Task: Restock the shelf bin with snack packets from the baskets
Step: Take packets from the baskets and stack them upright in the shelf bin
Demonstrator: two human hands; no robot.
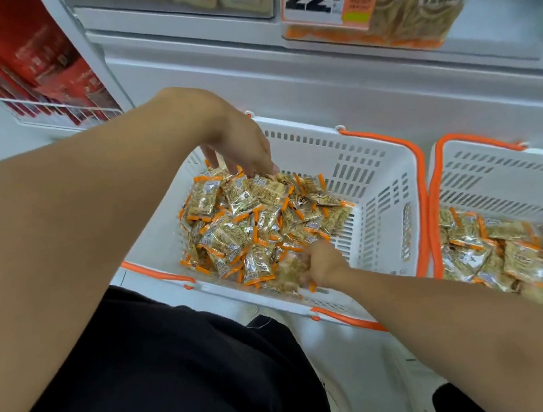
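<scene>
A white basket [372,171] with orange handles stands on the floor, holding a heap of small clear snack packets [251,222] with orange ends. My left hand [241,144] reaches down into its far side, fingers spread and touching the top packets. My right hand [322,264] is at the near edge of the heap, fingers curled round a few packets. A second white basket [500,168] to the right holds more of the same packets [497,252]. The clear shelf bin [409,4] above, at the upper right, holds the same snacks behind a price card.
A wire rack with red packages [38,70] hangs at the upper left. White shelf fronts [280,76] rise behind the baskets. My dark-clothed knees [168,375] are in the foreground, close to the near basket rim.
</scene>
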